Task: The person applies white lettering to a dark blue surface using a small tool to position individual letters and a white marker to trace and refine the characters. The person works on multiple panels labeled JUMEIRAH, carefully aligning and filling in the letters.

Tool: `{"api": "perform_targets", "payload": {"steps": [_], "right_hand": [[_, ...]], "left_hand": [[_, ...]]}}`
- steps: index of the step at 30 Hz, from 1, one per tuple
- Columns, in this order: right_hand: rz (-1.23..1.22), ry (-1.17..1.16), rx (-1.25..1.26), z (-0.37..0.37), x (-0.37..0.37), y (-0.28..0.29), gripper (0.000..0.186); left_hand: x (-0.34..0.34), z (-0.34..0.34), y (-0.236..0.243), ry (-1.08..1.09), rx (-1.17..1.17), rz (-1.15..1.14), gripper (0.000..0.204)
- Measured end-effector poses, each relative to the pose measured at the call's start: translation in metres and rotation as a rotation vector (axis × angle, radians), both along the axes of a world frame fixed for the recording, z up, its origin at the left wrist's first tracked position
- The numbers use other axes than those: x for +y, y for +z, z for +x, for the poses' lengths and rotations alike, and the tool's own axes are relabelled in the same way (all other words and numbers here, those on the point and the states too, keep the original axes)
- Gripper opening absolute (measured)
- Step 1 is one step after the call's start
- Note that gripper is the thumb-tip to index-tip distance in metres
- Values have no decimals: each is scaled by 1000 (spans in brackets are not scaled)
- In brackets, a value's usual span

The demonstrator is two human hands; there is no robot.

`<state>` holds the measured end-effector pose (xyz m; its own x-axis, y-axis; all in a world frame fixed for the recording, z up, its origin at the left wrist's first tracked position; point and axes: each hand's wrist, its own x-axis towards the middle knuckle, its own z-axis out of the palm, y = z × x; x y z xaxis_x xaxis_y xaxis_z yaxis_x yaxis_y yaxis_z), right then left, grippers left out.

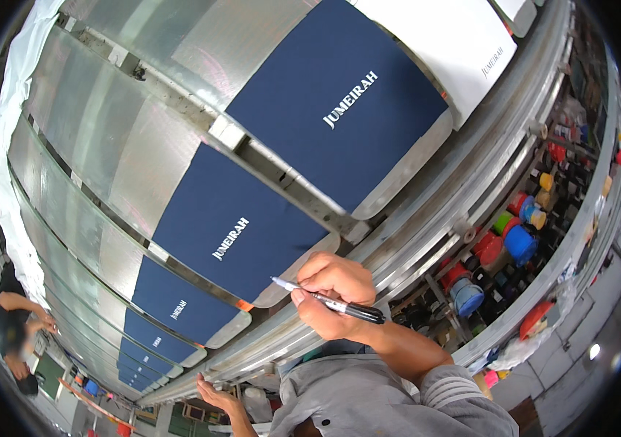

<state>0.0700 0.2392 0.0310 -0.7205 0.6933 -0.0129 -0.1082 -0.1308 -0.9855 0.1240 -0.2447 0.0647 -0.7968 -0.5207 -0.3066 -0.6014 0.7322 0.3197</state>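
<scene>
My right hand (336,291) is closed in a pinch around a slim marker pen (331,301) with a pale tip end and a black rear end. The pen's tip points left over a navy fabric panel (230,211) bearing white lettering. Whether the tip touches the cloth, I cannot tell. The panel lies flat on a metal printing board (143,164), its lower edge near my right hand. My left hand (219,397) is held low beside the table rail, fingers stretched out and nothing seen in it.
Another navy panel (339,102) and a white panel (449,51) lie farther up the table; several navy panels run down to the left. Metal rails (463,189) border the boards. Below, a shelf holds coloured tubs, among them a blue bucket (519,242). Another person (16,320) stands across the table.
</scene>
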Motion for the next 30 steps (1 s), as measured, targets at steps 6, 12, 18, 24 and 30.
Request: {"api": "perform_targets", "payload": {"steps": [6, 12, 18, 24, 30], "right_hand": [[-47, 60, -83, 28, 65, -8, 17], [-62, -62, -86, 37, 89, -25, 18], [-26, 32, -85, 40, 99, -26, 19], [97, -161, -138, 58, 92, -18, 9], [187, -27, 69, 55, 62, -3, 7]], "left_hand": [[66, 13, -37, -116, 73, 49, 44], [98, 18, -56, -177, 156, -83, 41], [92, 32, -54, -110, 105, 33, 38], [113, -6, -16, -310, -52, -226, 36], [89, -13, -6, -476, 65, -37, 20]]}}
